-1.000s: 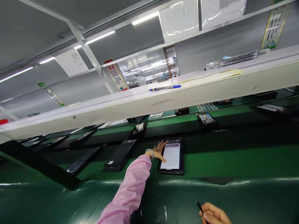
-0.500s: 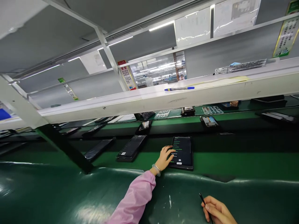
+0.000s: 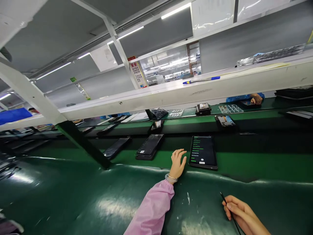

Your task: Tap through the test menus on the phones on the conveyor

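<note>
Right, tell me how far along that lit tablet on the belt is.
Looks done: the tablet is powered on, its dark screen listing green lines. In hand: the left hand hovers open just left of it, not touching; the right hand holds a stylus down at the near edge. Left: two dark-screened tablets lie further left on the belt.

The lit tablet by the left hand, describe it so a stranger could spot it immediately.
Start at the long green conveyor belt under the white shelf. Just right of the left hand lies a flat black tablet. Unlike the dark-screened devices further left, its screen is on, showing green lines of text.
</note>
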Demonstrator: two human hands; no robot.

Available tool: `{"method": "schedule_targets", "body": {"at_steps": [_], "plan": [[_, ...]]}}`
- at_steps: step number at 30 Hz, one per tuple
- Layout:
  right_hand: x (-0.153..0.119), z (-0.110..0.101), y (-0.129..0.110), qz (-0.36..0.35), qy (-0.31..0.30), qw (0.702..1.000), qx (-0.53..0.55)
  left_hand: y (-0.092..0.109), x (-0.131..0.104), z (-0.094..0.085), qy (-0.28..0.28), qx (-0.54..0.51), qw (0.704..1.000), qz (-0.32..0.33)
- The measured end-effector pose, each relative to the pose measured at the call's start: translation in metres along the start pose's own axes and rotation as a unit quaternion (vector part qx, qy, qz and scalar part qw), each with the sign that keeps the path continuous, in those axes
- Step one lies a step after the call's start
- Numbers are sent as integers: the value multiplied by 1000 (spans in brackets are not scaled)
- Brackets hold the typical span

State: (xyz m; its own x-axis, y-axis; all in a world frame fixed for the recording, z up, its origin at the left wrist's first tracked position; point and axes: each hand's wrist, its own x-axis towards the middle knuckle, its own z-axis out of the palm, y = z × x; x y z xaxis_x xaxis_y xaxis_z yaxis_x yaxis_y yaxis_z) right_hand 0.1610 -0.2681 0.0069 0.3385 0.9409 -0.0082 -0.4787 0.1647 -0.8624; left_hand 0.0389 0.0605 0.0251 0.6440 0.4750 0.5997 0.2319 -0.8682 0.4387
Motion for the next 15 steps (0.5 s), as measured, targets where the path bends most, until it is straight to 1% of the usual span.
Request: {"method": "schedule_targets", "body": {"at_steps": [2, 4, 7, 10, 12, 15], "plan": [[-2, 2, -3, 5, 1, 1000, -8, 1, -1, 0, -7, 5, 1000, 12], [-3, 3, -6, 8, -1, 1000, -18, 1, -1, 1, -2, 6, 1000, 10], [-3, 4, -9, 15, 8, 999, -37, -1, -1, 2, 23, -15, 999, -16], [-1, 2, -8, 24, 18, 998, -55, -4, 0, 3, 56, -58, 996, -39], [-2, -1, -6, 26, 15, 998, -60, -5, 1, 4, 72, -74, 993, -47], [-4, -8, 0, 34, 8, 997, -65, -8, 1, 5, 84, -70, 993, -51]]}}
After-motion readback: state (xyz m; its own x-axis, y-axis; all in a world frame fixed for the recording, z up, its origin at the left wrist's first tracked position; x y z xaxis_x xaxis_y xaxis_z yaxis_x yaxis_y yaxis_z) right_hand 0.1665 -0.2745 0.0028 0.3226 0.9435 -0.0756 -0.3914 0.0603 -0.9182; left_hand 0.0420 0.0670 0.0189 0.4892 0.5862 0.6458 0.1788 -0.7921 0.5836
